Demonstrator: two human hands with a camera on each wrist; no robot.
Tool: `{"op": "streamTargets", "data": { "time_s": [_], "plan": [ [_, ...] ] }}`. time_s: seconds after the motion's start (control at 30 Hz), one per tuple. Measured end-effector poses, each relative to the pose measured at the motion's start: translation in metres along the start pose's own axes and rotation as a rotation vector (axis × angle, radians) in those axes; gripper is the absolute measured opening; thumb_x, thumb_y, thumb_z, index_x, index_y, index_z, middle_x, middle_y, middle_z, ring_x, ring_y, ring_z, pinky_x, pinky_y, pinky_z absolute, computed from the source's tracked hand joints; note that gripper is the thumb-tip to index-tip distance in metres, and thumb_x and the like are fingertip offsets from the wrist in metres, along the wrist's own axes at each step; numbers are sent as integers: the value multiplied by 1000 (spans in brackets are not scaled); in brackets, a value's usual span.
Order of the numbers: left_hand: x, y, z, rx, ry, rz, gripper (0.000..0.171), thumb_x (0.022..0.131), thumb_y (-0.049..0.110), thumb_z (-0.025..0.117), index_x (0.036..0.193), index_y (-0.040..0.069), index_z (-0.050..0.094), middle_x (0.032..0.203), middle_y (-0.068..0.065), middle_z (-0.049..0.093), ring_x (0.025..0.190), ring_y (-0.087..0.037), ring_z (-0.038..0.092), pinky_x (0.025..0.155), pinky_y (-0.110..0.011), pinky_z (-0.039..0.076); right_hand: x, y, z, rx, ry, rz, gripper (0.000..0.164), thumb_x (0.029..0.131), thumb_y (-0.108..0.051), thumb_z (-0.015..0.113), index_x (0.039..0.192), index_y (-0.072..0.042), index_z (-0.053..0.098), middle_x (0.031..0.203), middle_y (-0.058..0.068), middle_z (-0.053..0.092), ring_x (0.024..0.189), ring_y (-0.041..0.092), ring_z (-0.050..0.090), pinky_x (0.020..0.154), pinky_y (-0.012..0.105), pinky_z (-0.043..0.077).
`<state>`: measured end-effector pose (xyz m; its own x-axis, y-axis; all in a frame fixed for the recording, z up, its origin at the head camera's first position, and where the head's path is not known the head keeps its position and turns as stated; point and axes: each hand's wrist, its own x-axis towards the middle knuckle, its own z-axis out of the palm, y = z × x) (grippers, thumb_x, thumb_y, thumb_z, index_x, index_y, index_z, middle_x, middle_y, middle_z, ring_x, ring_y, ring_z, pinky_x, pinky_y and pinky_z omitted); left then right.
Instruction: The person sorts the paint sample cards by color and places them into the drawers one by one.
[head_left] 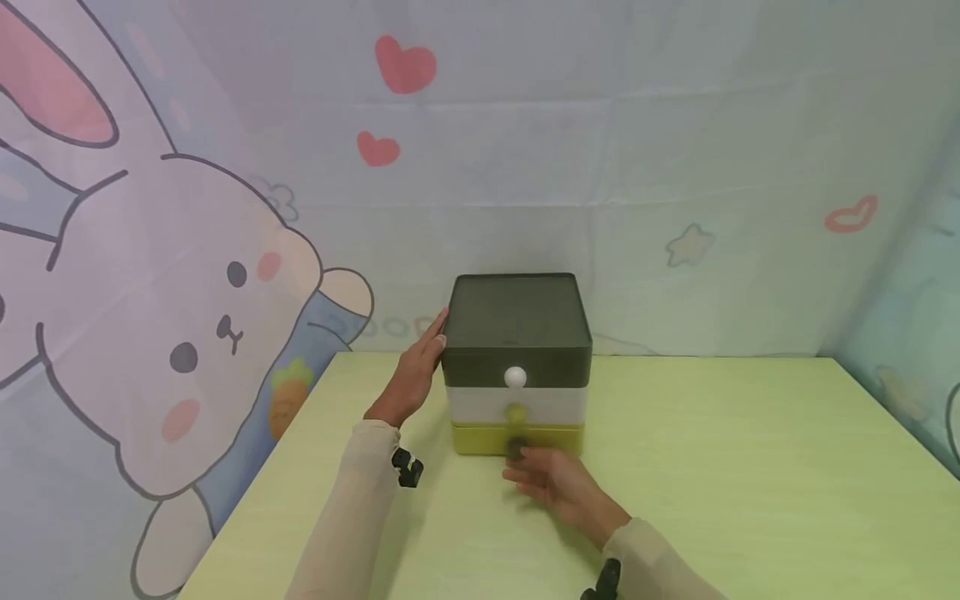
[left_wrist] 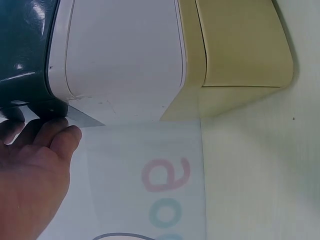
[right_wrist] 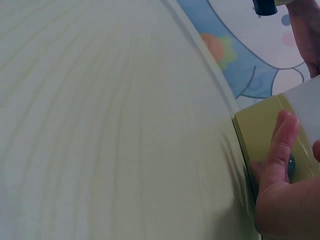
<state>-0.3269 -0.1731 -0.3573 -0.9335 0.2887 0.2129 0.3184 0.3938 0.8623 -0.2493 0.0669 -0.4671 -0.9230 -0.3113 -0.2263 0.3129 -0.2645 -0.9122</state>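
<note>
A small three-tier drawer box (head_left: 517, 312) stands on the table, its drawers all pushed in. The top drawer (head_left: 480, 367) is dark green with a white knob (head_left: 515, 377), the middle one (head_left: 480, 405) white with a yellow-green knob (head_left: 516, 413), the bottom one (head_left: 480, 440) yellow with a dark knob (right_wrist: 291, 167). My left hand (head_left: 414, 375) rests against the box's left side near the top, fingers extended; the left wrist view shows its fingertips at the green tier. At the bottom drawer's dark knob is my right hand (head_left: 558, 490), its fingers fairly straight beside the knob.
The box sits toward the back of a pale yellow-green table (head_left: 735, 467). Behind it hangs a cloth backdrop (head_left: 480, 208) with a cartoon rabbit and hearts, which also continues along the sides. A black wrist device (head_left: 407, 468) is on the left sleeve.
</note>
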Motion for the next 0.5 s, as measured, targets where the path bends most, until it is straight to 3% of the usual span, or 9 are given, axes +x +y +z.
{"op": "streamTargets", "data": {
  "time_s": [0.23,0.4,0.5],
  "plan": [
    [2,-1,-5,-20,-5,-1,54,109,48,21,162,37,10,170,9,7,159,-20,11,129,-47,20,6,-2,2,28,-19,3,53,103,-14,47,147,13,33,144,36,49,94,11,73,75,17,59],
    [-1,-4,-7,-3,-5,-5,54,109,48,21,161,38,11,171,6,8,159,-22,12,128,-48,21,5,1,0,-35,-15,7,49,101,-15,52,139,14,42,134,30,61,90,13,74,75,20,60],
    [-1,-1,-12,60,6,-16,55,109,50,21,161,39,10,171,6,10,159,-24,12,129,-51,19,-1,-4,-9,-113,-56,-7,51,100,-14,55,139,15,42,128,24,66,91,14,74,79,23,61]
  ]
}}
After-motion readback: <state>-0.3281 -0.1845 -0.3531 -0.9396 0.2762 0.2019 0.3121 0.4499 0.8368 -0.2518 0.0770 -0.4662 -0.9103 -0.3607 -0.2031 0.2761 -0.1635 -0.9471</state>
